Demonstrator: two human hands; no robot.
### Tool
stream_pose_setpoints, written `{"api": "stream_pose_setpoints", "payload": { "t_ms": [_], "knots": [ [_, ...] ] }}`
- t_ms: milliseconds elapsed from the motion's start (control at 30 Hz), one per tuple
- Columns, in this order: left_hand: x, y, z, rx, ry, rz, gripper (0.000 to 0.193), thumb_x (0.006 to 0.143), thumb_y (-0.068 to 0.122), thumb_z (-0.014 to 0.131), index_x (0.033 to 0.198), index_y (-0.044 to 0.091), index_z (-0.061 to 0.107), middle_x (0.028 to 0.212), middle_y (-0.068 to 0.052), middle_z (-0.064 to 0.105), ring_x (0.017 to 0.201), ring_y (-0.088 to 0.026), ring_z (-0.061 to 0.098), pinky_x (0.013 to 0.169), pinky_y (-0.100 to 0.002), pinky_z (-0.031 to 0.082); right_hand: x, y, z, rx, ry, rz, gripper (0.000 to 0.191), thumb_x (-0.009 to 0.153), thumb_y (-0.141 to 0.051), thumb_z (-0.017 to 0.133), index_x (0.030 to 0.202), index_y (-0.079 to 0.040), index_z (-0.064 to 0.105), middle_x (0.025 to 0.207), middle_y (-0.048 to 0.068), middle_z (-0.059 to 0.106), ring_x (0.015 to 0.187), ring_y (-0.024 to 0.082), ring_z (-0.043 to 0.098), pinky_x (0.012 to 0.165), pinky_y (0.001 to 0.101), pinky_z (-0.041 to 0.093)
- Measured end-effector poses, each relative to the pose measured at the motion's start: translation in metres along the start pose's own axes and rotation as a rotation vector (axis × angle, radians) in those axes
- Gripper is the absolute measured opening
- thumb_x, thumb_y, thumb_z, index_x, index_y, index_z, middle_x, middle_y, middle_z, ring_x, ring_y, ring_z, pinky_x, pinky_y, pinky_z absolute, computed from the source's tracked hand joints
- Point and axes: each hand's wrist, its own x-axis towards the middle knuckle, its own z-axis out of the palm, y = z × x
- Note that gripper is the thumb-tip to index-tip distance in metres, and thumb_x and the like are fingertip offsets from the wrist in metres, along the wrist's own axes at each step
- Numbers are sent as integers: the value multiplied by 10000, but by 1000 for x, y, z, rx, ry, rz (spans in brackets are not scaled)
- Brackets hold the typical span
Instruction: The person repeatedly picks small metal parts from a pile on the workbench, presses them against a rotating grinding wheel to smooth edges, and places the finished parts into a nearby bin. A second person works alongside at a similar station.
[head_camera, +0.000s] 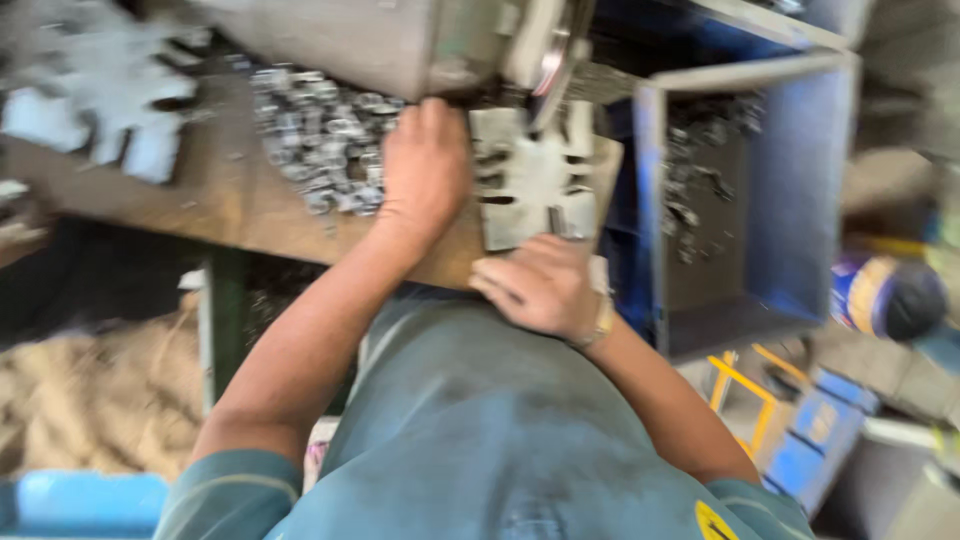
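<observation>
- Your left hand (425, 165) lies curled, palm down, on the table (250, 215) beside the metal rings (320, 135); whether it pinches one you cannot tell
- Your right hand (540, 285), fingers together, presses the slotted plate (530, 175) at the table's edge; it could slide off
- Blue-and-yellow round container (885, 295) lies far right

Motion blur smears everything. The left hand (425, 165) hides its fingers under the machine (400, 35), itself cut off at the top edge; the heap of small metal parts (315, 135) is unreadable.
</observation>
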Motion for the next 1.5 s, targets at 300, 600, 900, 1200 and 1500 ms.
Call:
{"api": "stream_pose_setpoints", "payload": {
  "t_ms": [300,600,900,1200,1500],
  "knots": [
    [-6,17,-26,-109,-156,168,196,888,62,645,1068,51,723,943,-121,619,903,-318,619,739,-438,512,-38,2,-8,-16,11,142,206,873,-138,871,1000,-66,725,765,40,629,693,221,614,645,370,487],
    [-21,17,-69,-1071,-681,-505,293,832,297,813,966,40,773,823,-81,773,724,-116,694,669,-275,544,-29,0,-2,7,289,391,391,860,-153,847,1168,5,666,1095,159,713,930,311,710,840,377,578],
    [-49,37,-24,-1625,-484,-660,250,944,214,783,1076,2,782,914,-41,759,775,-71,635,672,-232,526,-13,15,4,-111,267,381,336,788,-202,952,979,-62,714,863,107,719,710,274,683,656,359,537],
    [-58,28,-40,-1148,-493,-444,337,877,262,772,1139,53,740,918,-98,780,828,-164,740,781,-316,591,4,89,20,-352,291,404,312,836,-249,922,915,-72,677,864,70,711,814,292,669,744,407,529],
    [-93,20,-29,-711,-210,-167,290,830,294,809,1002,64,765,910,-172,749,812,-361,716,745,-445,571,11,101,24,-359,293,360,356,833,-246,943,901,-79,636,848,56,699,798,287,656,739,413,526]
  ]
}}
